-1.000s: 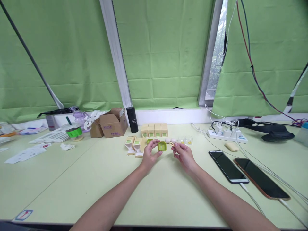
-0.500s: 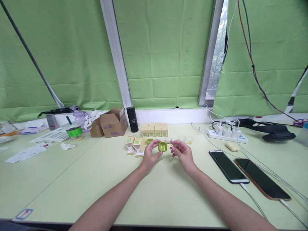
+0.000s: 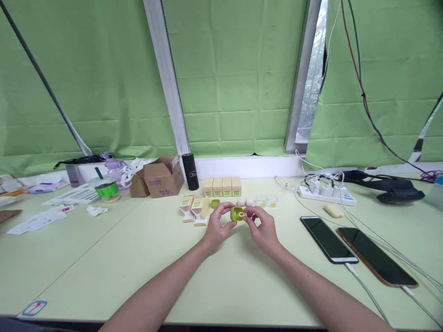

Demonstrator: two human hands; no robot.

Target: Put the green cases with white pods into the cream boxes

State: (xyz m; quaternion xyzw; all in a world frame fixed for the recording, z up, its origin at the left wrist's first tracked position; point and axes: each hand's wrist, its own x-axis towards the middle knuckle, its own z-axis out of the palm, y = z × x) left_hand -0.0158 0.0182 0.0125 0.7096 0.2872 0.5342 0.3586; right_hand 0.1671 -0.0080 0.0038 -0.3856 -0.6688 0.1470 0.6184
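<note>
The green cup (image 3: 234, 213), likely light and stiff, is being pinched, suitably by its walls, in the left hand (image 3: 217, 226); a yellow piece (image 3: 242, 214) at its opening, in the right hand (image 3: 263, 227).

A: Beyond the left hand (image 3: 217, 228), what's the count?
B: Four closed cartons (image 3: 226, 187), two open cartons (image 3: 198, 207) beside it, two green tubs (image 3: 215, 203), one held!
A: And right of the right hand (image 3: 264, 230)?
B: Two smartphones (image 3: 328, 240)!

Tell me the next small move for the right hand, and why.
Probably ease the small yellow piece into the green cup: the right hand pinches it at the cup's opening, while the left hand holds the cup with that opening facing the camera.
</note>
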